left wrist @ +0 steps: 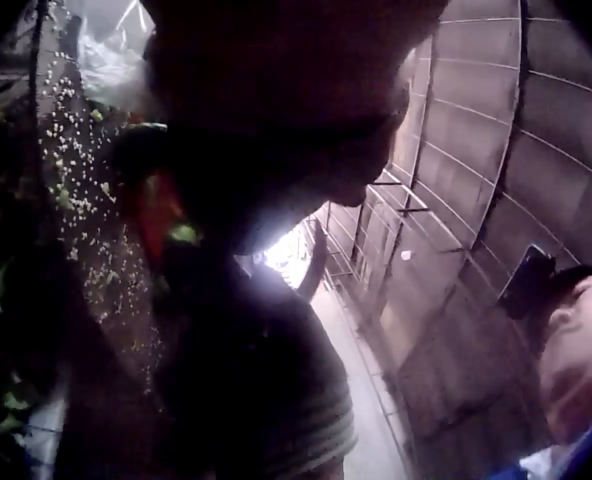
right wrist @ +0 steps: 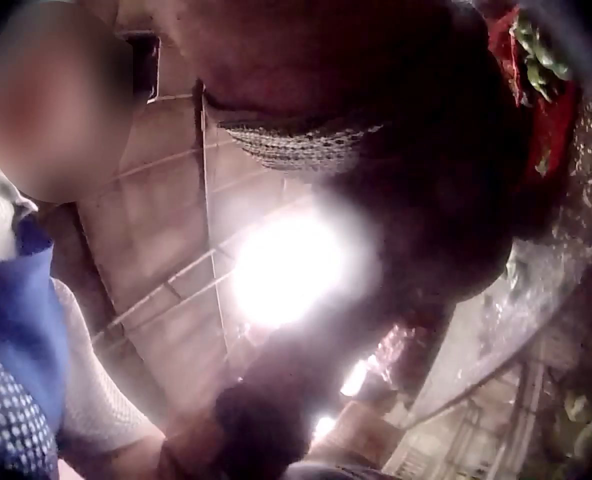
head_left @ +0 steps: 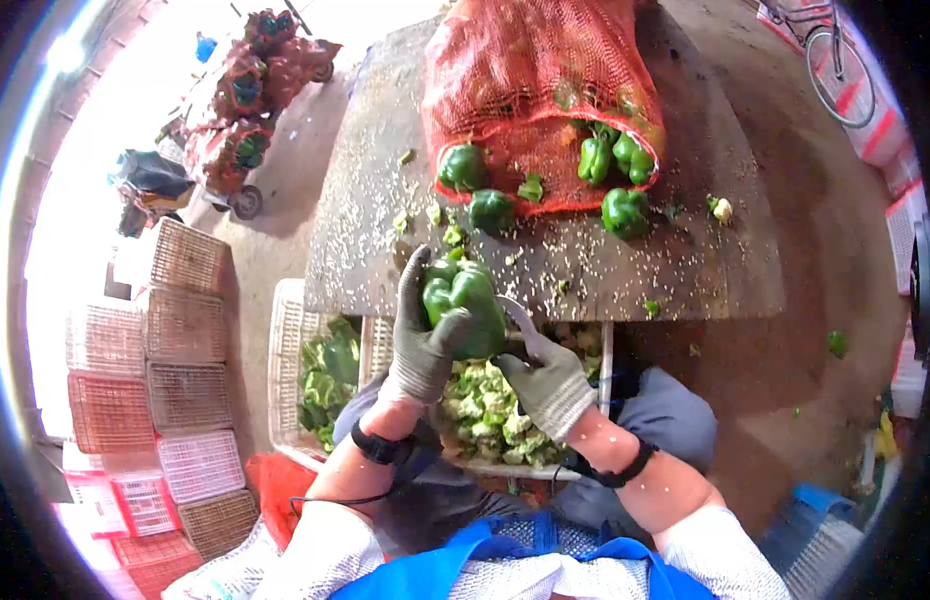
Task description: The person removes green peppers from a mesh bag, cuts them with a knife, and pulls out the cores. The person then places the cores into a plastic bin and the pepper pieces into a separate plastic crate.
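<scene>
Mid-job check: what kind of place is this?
Probably a produce-handling yard or wholesale market: a red mesh sack spilling green bell peppers onto a worn table, stacked plastic crates, and a cart loaded with more sacks.

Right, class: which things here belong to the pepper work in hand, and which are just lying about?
In the job: left hand gripping a green pepper; right hand holding a knife; lap basket of trimmings; red mesh sack of peppers.
Lying about: stacked crates; bicycle; cart loaded with sacks.
</scene>
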Tool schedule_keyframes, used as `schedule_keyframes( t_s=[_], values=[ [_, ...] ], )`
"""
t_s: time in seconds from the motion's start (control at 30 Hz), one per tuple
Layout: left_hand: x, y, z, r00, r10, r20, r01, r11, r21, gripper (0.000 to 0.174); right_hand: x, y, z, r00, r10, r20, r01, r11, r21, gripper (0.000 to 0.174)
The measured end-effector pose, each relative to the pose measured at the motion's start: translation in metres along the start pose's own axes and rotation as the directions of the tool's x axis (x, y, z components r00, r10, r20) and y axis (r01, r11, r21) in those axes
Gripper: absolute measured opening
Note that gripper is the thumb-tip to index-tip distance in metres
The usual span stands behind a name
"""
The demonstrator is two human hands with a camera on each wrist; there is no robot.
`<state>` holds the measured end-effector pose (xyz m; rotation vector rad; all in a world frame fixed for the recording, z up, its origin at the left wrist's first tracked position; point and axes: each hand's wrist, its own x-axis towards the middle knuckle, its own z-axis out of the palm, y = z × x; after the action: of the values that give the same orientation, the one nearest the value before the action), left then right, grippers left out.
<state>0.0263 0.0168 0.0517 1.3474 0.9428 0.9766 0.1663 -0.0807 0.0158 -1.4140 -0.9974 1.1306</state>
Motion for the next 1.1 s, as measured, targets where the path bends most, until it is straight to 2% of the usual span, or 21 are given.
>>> schedule_keyframes(
  t_s=[0.03, 0.07, 0.1, 0.13, 0.2, 0.23, 0.33, 0.4, 0.47, 0.5, 0.57, 0.6, 0.63, 0.67, 0.7, 0.77, 0.83, 0.97, 1.07, 1.1],
  values=[
    [-0.005, -0.007, -0.003, 0.997, 0.073, -0.001, -0.073, 0.988, 0.137, 0.088, -0.001, 0.017, 0.01, 0.999, -0.046, -0.014, 0.046, 0.997, -0.054, 0.058],
    [-0.006, -0.017, -0.005, 0.989, 0.15, 0.014, -0.148, 0.951, 0.27, 0.089, 0.001, 0.025, 0.017, 0.995, -0.083, -0.053, 0.084, 0.996, 0.01, 0.053],
    [-0.006, -0.023, -0.006, 0.973, 0.227, 0.04, -0.224, 0.891, 0.395, 0.091, 0.004, 0.029, 0.017, 1.0, -0.015, -0.01, 0.015, 0.999, -0.042, 0.04],
    [-0.006, -0.025, -0.006, 0.951, 0.298, 0.082, -0.302, 0.836, 0.458, 0.09, 0.001, 0.029, 0.018, 0.998, -0.041, -0.048, 0.041, 0.999, -0.003, 0.027],
    [-0.002, -0.022, -0.008, 0.886, 0.429, 0.178, -0.448, 0.688, 0.57, 0.087, 0.002, 0.028, 0.018, 0.998, -0.055, -0.039, 0.05, 0.99, -0.135, 0.025],
    [0.0, -0.023, -0.006, 0.893, 0.425, 0.151, -0.438, 0.74, 0.511, 0.078, 0.003, 0.026, 0.02, 0.996, -0.074, -0.05, 0.066, 0.987, -0.147, 0.026],
    [-0.004, -0.05, -0.006, 0.981, 0.169, 0.093, -0.182, 0.971, 0.154, 0.079, 0.008, 0.028, 0.031, 0.993, -0.091, -0.078, 0.073, 0.974, -0.216, 0.027],
    [-0.01, -0.055, -0.008, 0.993, 0.054, 0.104, -0.071, 0.985, 0.16, 0.079, 0.017, 0.039, 0.039, 0.995, -0.052, -0.084, 0.023, 0.949, -0.314, 0.028],
    [-0.015, -0.055, -0.015, 0.992, -0.08, 0.098, 0.066, 0.987, 0.144, 0.078, 0.015, 0.04, 0.04, 0.998, 0.055, -0.021, -0.059, 0.94, -0.335, 0.032],
    [-0.018, -0.053, -0.018, 0.988, -0.123, 0.095, 0.115, 0.989, 0.089, 0.076, 0.016, 0.044, 0.043, 1.0, -0.022, -0.022, 0.014, 0.956, -0.292, 0.034],
    [-0.016, -0.042, -0.022, 0.996, -0.085, 0.04, 0.083, 0.995, 0.057, 0.077, 0.02, 0.044, 0.048, 0.998, -0.056, -0.015, 0.049, 0.957, -0.286, 0.038],
    [-0.013, -0.034, -0.022, 0.996, -0.088, -0.006, 0.088, 0.996, 0.011, 0.077, 0.025, 0.039, 0.049, 1.0, -0.015, -0.009, 0.011, 0.945, -0.326, 0.041],
    [-0.009, -0.026, -0.021, 0.992, -0.114, -0.059, 0.107, 0.987, -0.12, 0.078, 0.028, 0.041, 0.05, 0.998, -0.059, 0.017, 0.061, 0.931, -0.36, 0.047],
    [-0.002, -0.033, -0.032, 0.994, 0.022, -0.106, -0.011, 0.995, 0.104, 0.08, 0.031, 0.021, 0.05, 1.0, 0.007, 0.016, -0.004, 0.989, -0.147, 0.05],
    [0.001, -0.04, -0.039, 0.991, 0.101, -0.093, -0.079, 0.973, 0.215, 0.081, 0.031, 0.012, 0.048, 1.0, -0.021, 0.015, 0.023, 0.991, -0.132, 0.051],
    [0.004, -0.044, -0.046, 0.962, 0.272, -0.024, -0.231, 0.858, 0.459, 0.082, 0.031, 0.009, 0.047, 0.999, -0.043, 0.012, 0.044, 0.984, -0.173, 0.051],
    [0.005, -0.04, -0.046, 0.9, 0.42, 0.113, -0.378, 0.627, 0.681, 0.081, 0.027, 0.015, 0.044, 1.0, -0.022, 0.004, 0.022, 0.96, -0.279, 0.049],
    [0.004, -0.022, -0.029, 0.869, 0.416, 0.267, -0.478, 0.566, 0.672, 0.073, 0.023, 0.024, 0.038, 0.998, -0.059, 0.032, 0.066, 0.954, -0.293, 0.042],
    [0.003, -0.017, -0.019, 0.878, 0.358, 0.319, -0.47, 0.513, 0.718, 0.071, 0.019, 0.025, 0.036, 0.997, -0.075, 0.027, 0.079, 0.953, -0.294, 0.045],
    [0.004, -0.025, -0.019, 0.855, 0.422, 0.302, -0.503, 0.53, 0.682, 0.077, 0.02, 0.028, 0.035, 0.996, -0.082, 0.039, 0.09, 0.948, -0.305, 0.051]
  ],
)
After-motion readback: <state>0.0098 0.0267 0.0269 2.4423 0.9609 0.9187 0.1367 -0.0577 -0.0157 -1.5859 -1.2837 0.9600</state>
